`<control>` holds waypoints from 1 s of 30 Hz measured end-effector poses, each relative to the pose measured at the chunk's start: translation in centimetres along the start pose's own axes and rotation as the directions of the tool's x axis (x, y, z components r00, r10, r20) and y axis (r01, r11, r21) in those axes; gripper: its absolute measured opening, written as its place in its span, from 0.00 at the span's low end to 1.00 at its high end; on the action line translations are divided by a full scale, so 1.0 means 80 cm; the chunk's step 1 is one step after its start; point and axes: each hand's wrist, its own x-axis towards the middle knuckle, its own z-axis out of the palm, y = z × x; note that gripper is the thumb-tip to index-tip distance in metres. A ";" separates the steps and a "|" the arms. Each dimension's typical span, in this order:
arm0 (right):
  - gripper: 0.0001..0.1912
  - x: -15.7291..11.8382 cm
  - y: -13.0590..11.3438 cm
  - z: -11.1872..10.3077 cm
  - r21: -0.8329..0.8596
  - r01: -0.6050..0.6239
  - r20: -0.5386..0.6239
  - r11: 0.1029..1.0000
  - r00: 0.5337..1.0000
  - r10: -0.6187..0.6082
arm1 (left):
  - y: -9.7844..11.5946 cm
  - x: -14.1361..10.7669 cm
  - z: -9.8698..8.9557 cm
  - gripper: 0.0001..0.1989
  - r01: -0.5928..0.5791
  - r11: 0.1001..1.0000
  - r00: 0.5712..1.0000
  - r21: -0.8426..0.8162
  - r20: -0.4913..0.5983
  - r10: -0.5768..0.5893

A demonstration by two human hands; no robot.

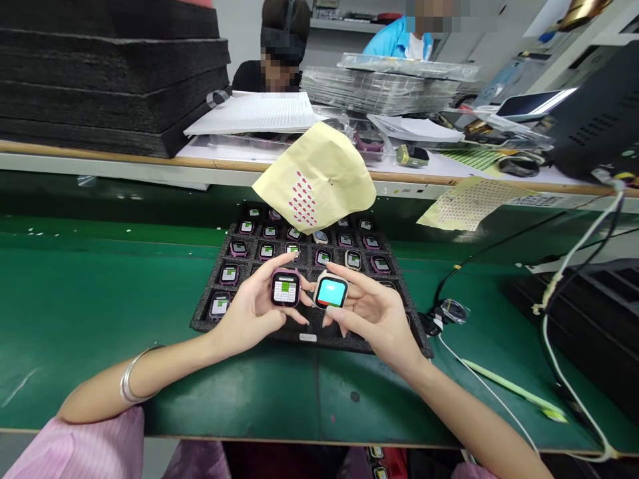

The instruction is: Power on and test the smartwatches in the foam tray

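My left hand (254, 306) is closed around a purple smartwatch body (285, 289), whose lit screen shows a white table with green cells. Close beside it, my right hand (377, 309) grips a pale-cased smartwatch (331, 291) with a cyan screen and a red and green strip along its bottom. Neither watch has a strap that I can see. Both are held above a black foam tray (210, 303), where several more watches sit in rows of square slots, many with lit screens. My hands cover part of the tray's near side.
A yellow sticker sheet (319, 176) with red arrows hangs from the shelf edge over the tray's far side; another sheet (474, 203) hangs further right. Black foam trays (114, 80) are stacked at upper left. Cables (549, 319) and a green pen-like stick (514, 389) lie right. Two people sit beyond the shelf.
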 end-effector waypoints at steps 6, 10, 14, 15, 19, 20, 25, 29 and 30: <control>0.27 0.001 -0.001 0.002 -0.027 -0.001 0.002 1.000 1.000 0.001 | -0.003 -0.001 0.003 0.33 -0.015 1.000 1.000 -0.004 -0.017 0.015; 0.31 -0.001 -0.002 -0.001 -0.040 -0.014 0.039 0.999 0.999 0.016 | -0.002 -0.002 0.004 0.31 0.011 1.000 0.999 0.022 -0.035 -0.011; 0.32 -0.003 0.012 -0.012 -0.108 -0.039 0.071 0.993 0.996 0.047 | -0.007 -0.006 -0.002 0.42 0.065 0.997 0.998 0.043 -0.001 -0.065; 0.32 -0.002 0.018 -0.017 -0.154 -0.043 0.089 0.987 0.994 0.057 | -0.009 -0.007 -0.005 0.43 0.091 0.994 0.996 0.059 0.007 -0.092; 0.28 0.003 0.047 -0.039 -0.545 0.065 0.163 0.836 0.986 0.030 | -0.033 0.000 -0.026 0.40 0.144 0.931 0.985 0.335 0.046 -0.169; 0.26 0.004 0.052 -0.044 -0.662 0.125 0.198 0.739 0.980 0.011 | -0.041 0.004 -0.033 0.38 0.106 0.887 0.987 0.449 0.061 -0.149; 0.24 0.000 0.065 -0.056 -0.851 0.281 0.336 0.444 0.941 0.047 | -0.075 0.017 -0.053 0.28 0.083 0.863 0.988 0.499 0.075 -0.138; 0.25 -0.008 0.066 -0.058 -0.839 0.292 0.345 0.459 0.938 0.034 | -0.072 0.016 -0.046 0.35 0.274 0.953 0.955 0.128 0.083 -0.285; 0.26 -0.009 0.066 -0.058 -0.839 0.295 0.347 0.457 0.938 0.030 | -0.068 0.016 -0.044 0.36 0.281 0.956 0.954 0.087 0.080 -0.288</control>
